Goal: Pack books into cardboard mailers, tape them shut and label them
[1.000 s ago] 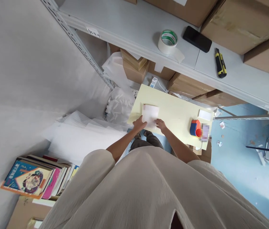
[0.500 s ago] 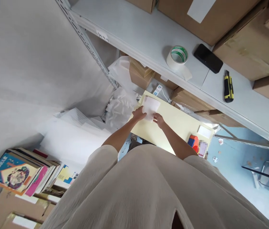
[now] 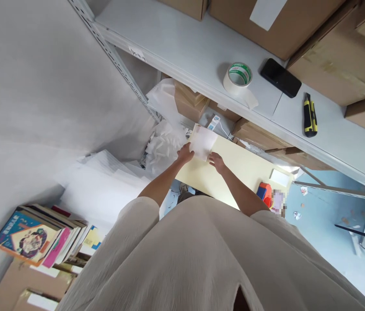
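Observation:
A thin whitish sheet, wrapped or folded as far as I can see, lies on the pale yellow tabletop at its far left end. My left hand has its fingers and thumb at the sheet's near left edge, seemingly gripping it. At the near right corner is my right hand, fingers apart, its tips close to or touching the sheet. Details on the sheet are too small and washed out to read.
Above the table runs a grey shelf with a tape roll, a black phone, a utility knife and cardboard boxes. Crumpled white wrapping and stacked books are at left. A red and blue object sits right.
My right hand's fingers have spread and come away somewhat from the sheet. My left hand has shifted slightly left, and more of the sheet lies uncovered. The view has moved a little.

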`<state>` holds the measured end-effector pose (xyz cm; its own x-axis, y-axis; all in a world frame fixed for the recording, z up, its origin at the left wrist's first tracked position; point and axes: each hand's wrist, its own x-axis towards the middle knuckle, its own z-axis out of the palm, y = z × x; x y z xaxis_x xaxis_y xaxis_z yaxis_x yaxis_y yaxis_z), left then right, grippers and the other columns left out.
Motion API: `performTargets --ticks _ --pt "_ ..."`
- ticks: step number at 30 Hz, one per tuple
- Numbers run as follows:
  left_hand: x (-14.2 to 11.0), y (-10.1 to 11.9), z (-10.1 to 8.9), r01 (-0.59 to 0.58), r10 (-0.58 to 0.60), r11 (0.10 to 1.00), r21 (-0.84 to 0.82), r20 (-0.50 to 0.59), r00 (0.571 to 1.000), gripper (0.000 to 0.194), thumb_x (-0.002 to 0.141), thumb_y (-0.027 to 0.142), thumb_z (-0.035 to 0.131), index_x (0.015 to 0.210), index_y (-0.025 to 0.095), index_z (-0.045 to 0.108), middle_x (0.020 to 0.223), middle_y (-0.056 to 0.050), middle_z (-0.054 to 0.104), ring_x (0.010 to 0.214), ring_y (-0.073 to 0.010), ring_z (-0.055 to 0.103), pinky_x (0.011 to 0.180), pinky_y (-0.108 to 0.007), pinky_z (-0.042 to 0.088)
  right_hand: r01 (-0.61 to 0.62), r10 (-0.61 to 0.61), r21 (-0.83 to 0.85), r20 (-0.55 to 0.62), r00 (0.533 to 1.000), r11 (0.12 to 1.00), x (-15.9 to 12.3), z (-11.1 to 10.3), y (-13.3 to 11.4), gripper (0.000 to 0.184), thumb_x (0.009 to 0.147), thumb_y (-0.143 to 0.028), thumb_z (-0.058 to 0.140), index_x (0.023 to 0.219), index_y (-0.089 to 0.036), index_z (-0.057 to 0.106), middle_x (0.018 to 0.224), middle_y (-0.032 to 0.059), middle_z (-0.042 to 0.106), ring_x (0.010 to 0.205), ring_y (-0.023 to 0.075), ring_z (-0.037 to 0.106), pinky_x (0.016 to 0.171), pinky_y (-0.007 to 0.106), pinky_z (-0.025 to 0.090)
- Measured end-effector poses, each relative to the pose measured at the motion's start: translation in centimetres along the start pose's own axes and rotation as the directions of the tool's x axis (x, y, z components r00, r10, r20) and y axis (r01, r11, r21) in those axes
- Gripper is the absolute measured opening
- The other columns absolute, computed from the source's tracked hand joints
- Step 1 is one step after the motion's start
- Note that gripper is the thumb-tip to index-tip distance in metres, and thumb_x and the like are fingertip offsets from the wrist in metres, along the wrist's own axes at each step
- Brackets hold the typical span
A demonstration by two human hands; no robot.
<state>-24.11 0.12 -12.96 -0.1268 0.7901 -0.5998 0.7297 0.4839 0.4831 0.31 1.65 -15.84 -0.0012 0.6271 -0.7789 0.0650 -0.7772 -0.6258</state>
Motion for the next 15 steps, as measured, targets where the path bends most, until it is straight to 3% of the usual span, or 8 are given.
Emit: performTargets --ticks 7,11,15 --pt "-4.2 -3.0 0.8 -0.01 0.009 0.999 -0.044 -0.028 1.0 0.077 0.104 0.032 0.058 0.179 0.027 0.04 0.183 -0.016 0.047 0.167 -0.0394 0.048 0.132 -0.056 0.041 0.015 -0.013 0.021 -0.067 0.998 1.0 -3.8 -0.9 3.0 0.033 0.08 -0.039 0.082 0.111 -0.031 0.075 0.124 0.0054 0.081 0.107 0.024 0.074 0.09 0.037 0.061" --pt "-6.8 -4.2 2.0 0.011 -0.012 0.995 -0.096 -0.012 1.0 0.077 0.103 0.032 0.061 0.177 0.027 0.042 0.18 -0.015 0.052 0.164 -0.0387 0.052 0.13 -0.055 0.044 0.033 -0.028 0.065 -0.077 0.997 0.997 -7.1 -1.2 5.2 0.029 0.077 -0.036 0.081 0.104 -0.029 0.075 0.119 0.0059 0.081 0.102 0.0232 0.075 0.086 0.034 0.059" --pt "-9.1 -4.6 3.5 -0.038 0.04 0.995 -0.097 0.024 0.999 0.073 0.102 0.033 0.061 0.174 0.028 0.047 0.178 -0.015 0.054 0.162 -0.0367 0.055 0.13 -0.053 0.045 0.051 -0.042 0.088 -0.093 0.995 0.995 -10.2 -1.6 6.9 0.027 0.075 -0.036 0.08 0.101 -0.028 0.076 0.114 0.0055 0.081 0.102 0.023 0.076 0.084 0.033 0.058"
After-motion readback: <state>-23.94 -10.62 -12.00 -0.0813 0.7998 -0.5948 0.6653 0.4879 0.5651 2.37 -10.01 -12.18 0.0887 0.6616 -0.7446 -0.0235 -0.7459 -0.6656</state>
